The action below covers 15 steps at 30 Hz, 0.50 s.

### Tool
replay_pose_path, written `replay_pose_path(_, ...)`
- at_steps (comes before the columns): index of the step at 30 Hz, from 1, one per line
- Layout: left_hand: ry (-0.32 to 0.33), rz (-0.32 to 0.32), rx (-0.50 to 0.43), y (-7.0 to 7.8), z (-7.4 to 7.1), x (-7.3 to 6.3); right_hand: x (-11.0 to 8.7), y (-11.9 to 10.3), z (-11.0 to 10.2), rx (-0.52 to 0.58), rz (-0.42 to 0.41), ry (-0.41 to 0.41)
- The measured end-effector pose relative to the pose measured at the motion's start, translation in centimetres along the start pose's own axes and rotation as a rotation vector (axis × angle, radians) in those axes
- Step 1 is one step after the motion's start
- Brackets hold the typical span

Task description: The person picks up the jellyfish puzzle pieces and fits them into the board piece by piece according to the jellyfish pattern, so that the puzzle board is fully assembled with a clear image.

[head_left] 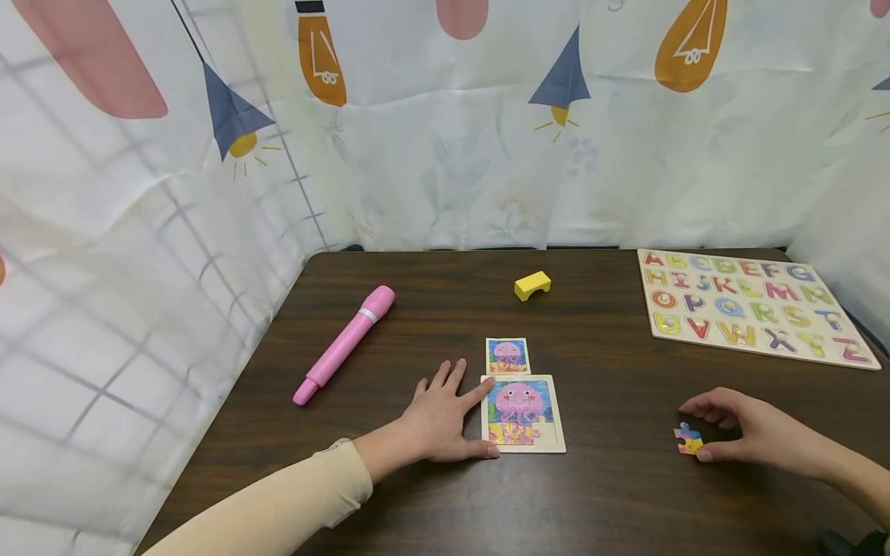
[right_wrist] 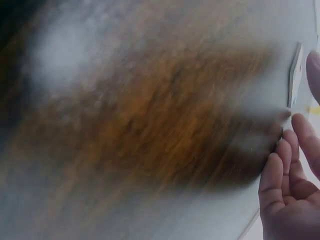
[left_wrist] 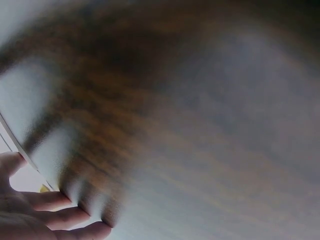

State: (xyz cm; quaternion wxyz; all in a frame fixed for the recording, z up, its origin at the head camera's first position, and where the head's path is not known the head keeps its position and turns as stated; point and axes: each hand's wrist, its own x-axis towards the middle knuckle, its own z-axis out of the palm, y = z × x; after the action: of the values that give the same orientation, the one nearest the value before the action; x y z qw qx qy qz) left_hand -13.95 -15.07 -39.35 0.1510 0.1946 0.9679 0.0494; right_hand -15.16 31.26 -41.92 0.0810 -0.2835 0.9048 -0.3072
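My left hand (head_left: 445, 423) lies with its fingers spread, the index fingertip on the upper left of a small square jellyfish puzzle board (head_left: 558, 425) and the thumb at its lower left edge. Pink jellyfish pieces fill most of the board; its lower right corner shows bare. A smaller jellyfish picture card (head_left: 507, 355) touches the board's top edge. At the right, my right hand (head_left: 754, 432) has bent fingers beside a blue, yellow and pink jigsaw piece (head_left: 688, 440). The thumb tip meets the piece's lower right edge, while the index finger stays apart above it.
A pink marker-shaped stick (head_left: 344, 345) lies at the left. A yellow arch block (head_left: 532, 286) stands towards the back. The alphabet puzzle board (head_left: 747, 309) lies at the back right. Patterned curtains (head_left: 445, 177) hang behind the dark wooden table (head_left: 605, 494).
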Motion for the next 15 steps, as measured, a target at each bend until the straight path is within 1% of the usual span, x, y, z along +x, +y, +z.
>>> replay_pose_path(6, -0.001, 0.002, -0.004, -0.02, 0.06, -0.04, 0.28, -0.10, 0.44, -0.071, -0.037, 0.002)
replay_pose_path(10, 0.000, 0.003, -0.005, -0.02, 0.08, -0.05, 0.44, -0.32, 0.58, -0.118, -0.041, 0.024)
replay_pose_path(13, -0.001, 0.000, -0.004, -0.06, 0.09, -0.02, 0.61, -0.62, 0.55, -0.117, -0.031, 0.022)
replay_pose_path(15, 0.000, 0.000, -0.004, -0.06, 0.10, -0.04, 0.81, -0.93, 0.48, -0.098, -0.009, 0.014)
